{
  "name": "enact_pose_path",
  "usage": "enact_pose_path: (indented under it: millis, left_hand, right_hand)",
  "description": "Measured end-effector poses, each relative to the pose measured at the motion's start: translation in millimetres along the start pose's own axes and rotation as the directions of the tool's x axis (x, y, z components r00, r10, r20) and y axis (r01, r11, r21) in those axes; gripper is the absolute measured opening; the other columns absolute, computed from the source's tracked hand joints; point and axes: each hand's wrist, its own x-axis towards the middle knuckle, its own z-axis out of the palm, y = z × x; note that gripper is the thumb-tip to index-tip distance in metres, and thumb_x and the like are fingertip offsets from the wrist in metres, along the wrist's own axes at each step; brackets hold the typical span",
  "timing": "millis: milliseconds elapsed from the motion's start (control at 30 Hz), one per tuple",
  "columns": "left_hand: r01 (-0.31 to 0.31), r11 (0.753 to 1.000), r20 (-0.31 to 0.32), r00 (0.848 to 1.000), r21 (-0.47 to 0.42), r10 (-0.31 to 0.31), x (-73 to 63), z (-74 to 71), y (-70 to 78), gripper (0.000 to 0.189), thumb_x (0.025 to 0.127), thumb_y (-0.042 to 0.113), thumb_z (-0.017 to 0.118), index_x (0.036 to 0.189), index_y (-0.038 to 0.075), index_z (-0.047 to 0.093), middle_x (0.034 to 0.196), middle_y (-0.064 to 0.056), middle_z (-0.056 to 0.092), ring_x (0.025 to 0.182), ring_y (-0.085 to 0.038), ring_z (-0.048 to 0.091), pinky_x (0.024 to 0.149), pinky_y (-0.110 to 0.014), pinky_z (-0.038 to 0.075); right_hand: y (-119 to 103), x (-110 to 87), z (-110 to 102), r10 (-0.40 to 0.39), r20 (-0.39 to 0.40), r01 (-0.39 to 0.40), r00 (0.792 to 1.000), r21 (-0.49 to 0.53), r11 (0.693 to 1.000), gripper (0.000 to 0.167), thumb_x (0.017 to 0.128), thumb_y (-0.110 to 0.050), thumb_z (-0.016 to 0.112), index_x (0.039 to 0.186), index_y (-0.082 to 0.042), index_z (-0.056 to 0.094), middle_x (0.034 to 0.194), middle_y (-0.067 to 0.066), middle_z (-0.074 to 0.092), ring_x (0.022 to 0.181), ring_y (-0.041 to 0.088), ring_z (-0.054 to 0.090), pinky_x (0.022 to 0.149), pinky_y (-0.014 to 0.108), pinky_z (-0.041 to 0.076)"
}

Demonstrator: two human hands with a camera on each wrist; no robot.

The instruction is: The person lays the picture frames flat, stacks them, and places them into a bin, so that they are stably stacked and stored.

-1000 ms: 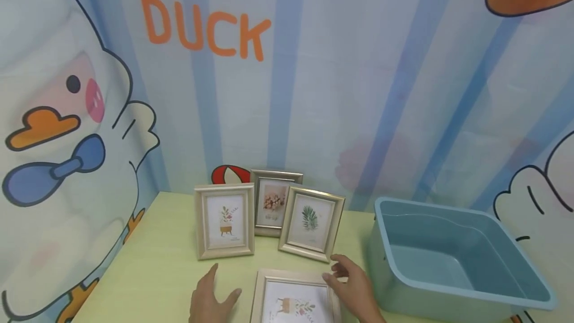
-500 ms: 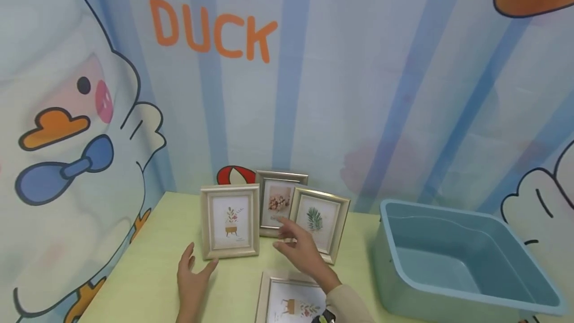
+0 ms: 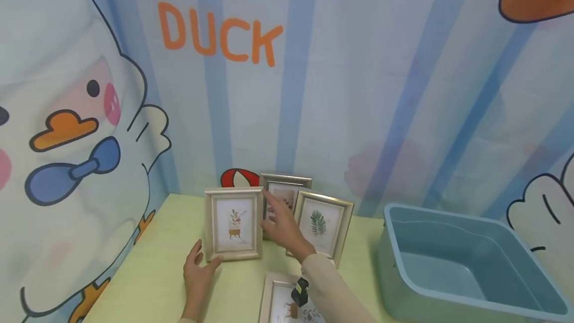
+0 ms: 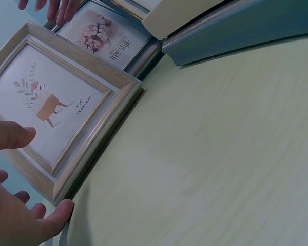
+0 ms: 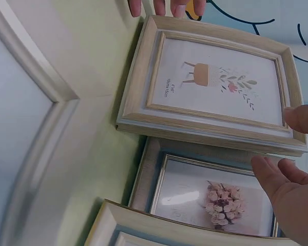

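Note:
A pale wooden picture frame (image 3: 234,224) with a potted-plant print stands upright at the left of a small group. My right hand (image 3: 284,224) reaches across to its upper right corner, fingertips right at the side edge. In the right wrist view, those fingers (image 5: 269,174) spread beside the corner, overlapping the frame behind. My left hand (image 3: 197,278) stands at the lower left corner, thumb in front and fingers spread along the side. Behind, a darker frame (image 3: 287,180) with a pink flower photo is partly covered by my right hand. A gold-edged leaf-print frame (image 3: 319,221) leans at the right.
Another plant-print frame (image 3: 269,295) lies near the front of the yellow-green table (image 3: 152,263), partly under my right sleeve (image 3: 334,285). A blue plastic tub (image 3: 399,243) stands on the right. Behind the table hangs a duck-printed cloth (image 3: 341,88).
My right hand has moved left and up from above the lying frame to the standing plant-print frame. My left hand has shifted slightly left and up, to that frame's lower corner.

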Motion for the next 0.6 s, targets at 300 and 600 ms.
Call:
enact_pose_path:
  millis: [300, 600]
  left_hand:
    - [-0.017, 0.999, -0.001, 1.000, -0.029, 0.017, 6.9, 5.3, -1.1, 0.080, 0.085, -0.002, 0.071, 0.153, -0.003, 0.030, 0.154, -0.032, 0.034, 0.138, -0.052, 0.036, 0.115, -0.061, 0.034]
    - [-0.014, 0.997, 0.002, 1.000, -0.078, 0.015, 8.4, 10.4, -2.0, 0.073, 0.085, -0.007, 0.067, 0.150, -0.007, 0.034, 0.146, -0.038, 0.042, 0.137, -0.051, 0.041, 0.117, -0.058, 0.033]
  right_hand:
    - [0.2, 18.6, 5.4, 0.050, 0.052, -0.044, 0.997, -0.114, 0.992, 0.081, 0.092, 0.007, 0.058, 0.160, -0.021, 0.023, 0.159, 0.017, 0.036, 0.142, 0.038, 0.042, 0.113, 0.053, 0.042]
    - [9.9, 23.9, 15.5, 0.033, 0.063, -0.029, 0.997, -0.058, 0.998, 0.083, 0.088, 0.018, 0.050, 0.159, -0.016, 0.023, 0.154, 0.023, 0.038, 0.139, 0.040, 0.042, 0.112, 0.055, 0.042]
